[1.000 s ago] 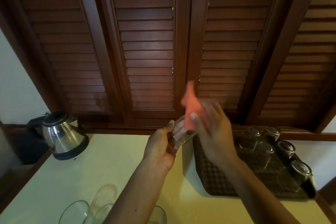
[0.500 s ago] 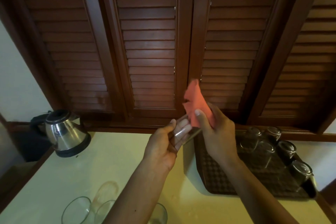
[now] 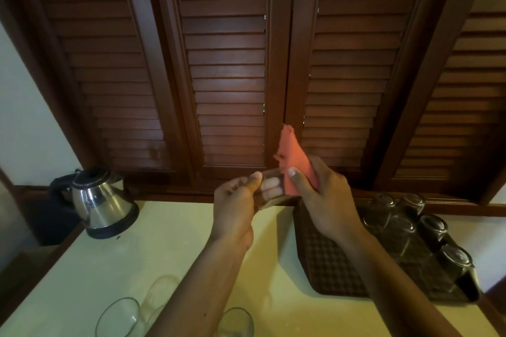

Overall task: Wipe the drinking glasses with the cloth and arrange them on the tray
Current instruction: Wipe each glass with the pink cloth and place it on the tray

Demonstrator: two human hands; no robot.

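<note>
Glass [image 3: 269,189] is held on its side above the surface [image 3: 153,249], gripped by the left hand [image 3: 235,205], fingers seen through it. Its mouth is met by the orange cloth [image 3: 294,161], pinched in the right hand [image 3: 320,200]. Below the right hand a dark tray [image 3: 328,262] carries upturned glasses [image 3: 432,227]. More glasses [image 3: 120,317] stand below the left arm, a kettle [image 3: 101,202] well left.

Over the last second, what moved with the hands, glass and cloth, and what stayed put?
Little changed. The right hand shifted its grip on the orange-pink cloth, its thumb now pressing it at the mouth of the clear drinking glass. The left hand kept holding that glass sideways. The upturned glasses on the dark woven tray, the steel kettle and the near glasses stayed put.
</note>
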